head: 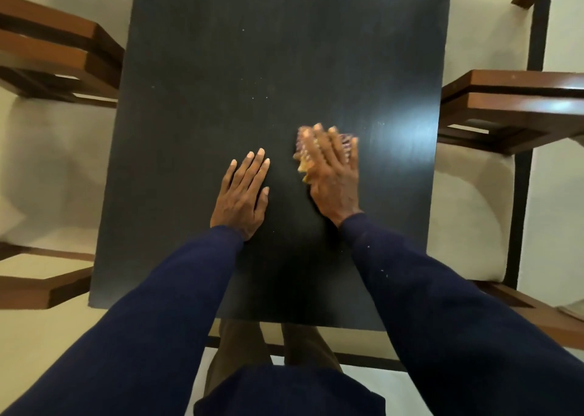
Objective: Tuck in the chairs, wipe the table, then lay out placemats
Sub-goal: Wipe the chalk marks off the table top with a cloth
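Note:
A dark rectangular table [252, 68] fills the middle of the view, with small pale specks scattered on its top. My right hand [331, 175] lies flat with straight fingers on a yellow-orange cloth [304, 153], pressing it to the table right of centre; both are motion-blurred. My left hand [243, 194] rests flat on the bare tabletop beside it, fingers straight. Brown wooden chairs stand at the table's sides: one at the upper left [63, 55], one at the lower left [41, 283], and one on the right [512, 112].
A cushioned cream seat [467, 213] shows at the lower right beside a dark table leg [518, 194]. The floor is pale. My legs stand at the table's near edge.

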Tool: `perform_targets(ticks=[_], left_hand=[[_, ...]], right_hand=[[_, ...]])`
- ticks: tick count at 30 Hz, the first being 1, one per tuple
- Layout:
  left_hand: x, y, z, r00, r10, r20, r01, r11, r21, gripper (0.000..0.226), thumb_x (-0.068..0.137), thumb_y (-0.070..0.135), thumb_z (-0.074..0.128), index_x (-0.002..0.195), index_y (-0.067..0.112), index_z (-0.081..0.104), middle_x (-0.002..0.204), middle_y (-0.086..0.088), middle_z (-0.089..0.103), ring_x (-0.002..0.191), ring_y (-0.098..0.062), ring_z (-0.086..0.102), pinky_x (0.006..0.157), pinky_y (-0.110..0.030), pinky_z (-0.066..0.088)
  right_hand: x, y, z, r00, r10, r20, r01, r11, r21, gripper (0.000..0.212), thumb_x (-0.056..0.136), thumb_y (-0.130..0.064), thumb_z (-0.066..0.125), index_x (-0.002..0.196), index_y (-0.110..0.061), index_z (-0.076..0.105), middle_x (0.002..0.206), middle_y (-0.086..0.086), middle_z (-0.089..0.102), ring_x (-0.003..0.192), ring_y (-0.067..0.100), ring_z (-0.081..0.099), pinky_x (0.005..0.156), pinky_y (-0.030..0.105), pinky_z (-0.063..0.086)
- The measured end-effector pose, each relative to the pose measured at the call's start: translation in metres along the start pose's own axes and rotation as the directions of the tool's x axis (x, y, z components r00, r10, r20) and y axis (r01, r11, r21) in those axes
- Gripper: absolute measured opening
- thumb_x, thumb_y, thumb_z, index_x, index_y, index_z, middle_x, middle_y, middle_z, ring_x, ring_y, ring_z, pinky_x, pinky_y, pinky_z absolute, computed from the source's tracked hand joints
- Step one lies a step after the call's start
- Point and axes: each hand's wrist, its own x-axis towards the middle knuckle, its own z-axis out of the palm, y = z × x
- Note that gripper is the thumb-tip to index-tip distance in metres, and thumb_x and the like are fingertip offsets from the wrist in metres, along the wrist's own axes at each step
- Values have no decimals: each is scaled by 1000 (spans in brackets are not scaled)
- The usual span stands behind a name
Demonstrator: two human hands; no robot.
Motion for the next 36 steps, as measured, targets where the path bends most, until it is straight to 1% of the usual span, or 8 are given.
perform_targets(ticks=[3, 6, 15, 19, 24, 28, 31, 36], left_hand=[[-2, 0, 0, 998, -53, -21, 53, 999, -3, 58, 109, 22, 43, 165, 8, 34, 175, -8, 25, 163, -23, 19, 131, -53, 19], [0, 1, 0, 996, -83, -24, 83, 997, -7, 59, 109, 24, 41, 165, 7, 33, 175, -9, 23, 164, -23, 18, 132, -53, 18], [-1, -1, 2, 994, -109, -32, 110, 994, 10, 59, 110, 25, 41, 165, 6, 32, 175, -10, 23, 163, -24, 18, 132, -53, 18], [1, -5, -1, 982, -184, -51, 185, 982, 28, 59, 111, 27, 38, 166, 9, 30, 176, -8, 21, 164, -23, 17, 132, -54, 17], [34, -60, -18, 973, -223, -58, 227, 971, 79, 60, 111, 31, 35, 168, 15, 26, 177, -7, 17, 164, -25, 15, 132, -55, 13], [46, -69, -18, 962, -261, -78, 267, 961, 69, 61, 109, 31, 37, 166, 10, 29, 177, -9, 18, 164, -25, 15, 132, -55, 14], [44, -67, -18, 961, -268, -65, 271, 961, 54, 61, 109, 31, 39, 166, 10, 29, 177, -10, 19, 164, -25, 15, 131, -55, 16], [46, -71, -20, 961, -272, -49, 275, 959, 66, 62, 109, 30, 40, 167, 10, 28, 177, -9, 18, 164, -24, 15, 131, -55, 16]], right_hand=[[-50, 22, -10, 921, -366, 134, 368, 930, 8, 79, 99, -34, 61, 169, -20, 28, 178, 6, 19, 165, 31, 12, 128, 68, 13], [-82, 76, -26, 893, -433, 123, 432, 901, 30, 75, 99, -27, 65, 167, -19, 34, 177, 6, 23, 164, 31, 18, 127, 69, 17], [29, 51, -8, 950, 309, -36, -310, 950, -31, 66, 104, -27, 39, 169, -23, 27, 176, 4, 27, 163, 32, 22, 130, 63, 11], [29, 5, -3, 996, -79, 45, 79, 997, -16, 81, 93, -25, 57, 169, -21, 29, 177, 5, 25, 164, 32, 18, 128, 67, 13], [3, 66, -25, 795, -582, 170, 586, 810, 33, 80, 96, -27, 70, 167, -18, 34, 177, 5, 24, 164, 31, 18, 127, 68, 19], [36, 92, -25, 983, -176, 54, 178, 984, -23, 77, 96, -17, 62, 167, -18, 33, 175, 7, 28, 163, 31, 23, 126, 66, 22], [91, 54, -9, 990, 141, -7, -141, 988, -65, 62, 108, -24, 40, 169, -21, 28, 176, 5, 26, 163, 32, 22, 128, 64, 16], [135, -32, 14, 999, -44, 9, 44, 998, -39, 73, 98, -28, 47, 169, -22, 29, 176, 4, 26, 163, 31, 21, 128, 66, 14]])
